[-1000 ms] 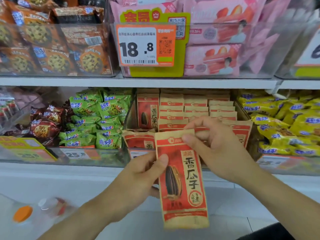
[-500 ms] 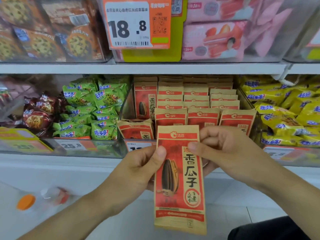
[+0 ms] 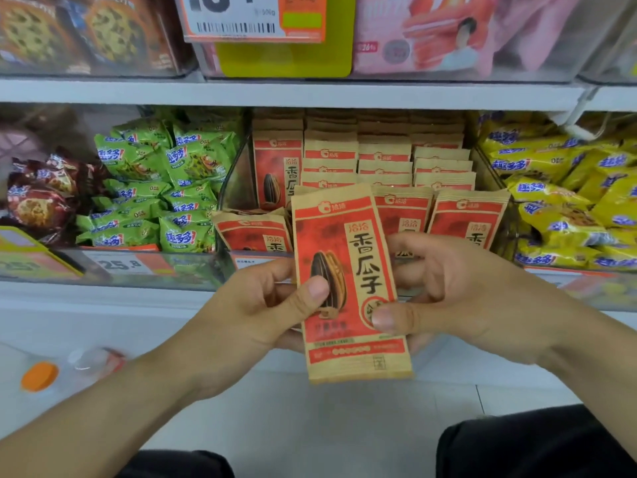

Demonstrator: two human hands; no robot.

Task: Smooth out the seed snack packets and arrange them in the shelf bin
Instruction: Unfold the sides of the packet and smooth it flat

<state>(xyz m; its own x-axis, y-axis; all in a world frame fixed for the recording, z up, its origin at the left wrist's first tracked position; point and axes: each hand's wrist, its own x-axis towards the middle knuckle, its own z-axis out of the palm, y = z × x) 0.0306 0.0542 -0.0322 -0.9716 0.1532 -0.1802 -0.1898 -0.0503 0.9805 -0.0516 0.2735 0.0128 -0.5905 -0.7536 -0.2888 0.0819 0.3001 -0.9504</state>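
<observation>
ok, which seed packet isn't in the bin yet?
The seed packet held upright in front of the shelf, pinched between the left hand and right hand. All other red-and-tan packets stand in rows inside the clear bin.

Seed snack packet [image 3: 348, 281]: a flat, tan paper pouch with a red printed panel, a dark striped sunflower seed at left and large black characters at right, held upright and tilted slightly, in front of and below the shelf bin [image 3: 238, 188]. Shelf bin: a clear-walled container on the middle shelf, holding identical packets [image 3: 444, 167] standing upright in overlapping rows toward the back, with one packet [image 3: 275, 174] upright at the left wall. At the bin's front left, one packet [image 3: 251, 232] sits lower and slightly askew.
</observation>
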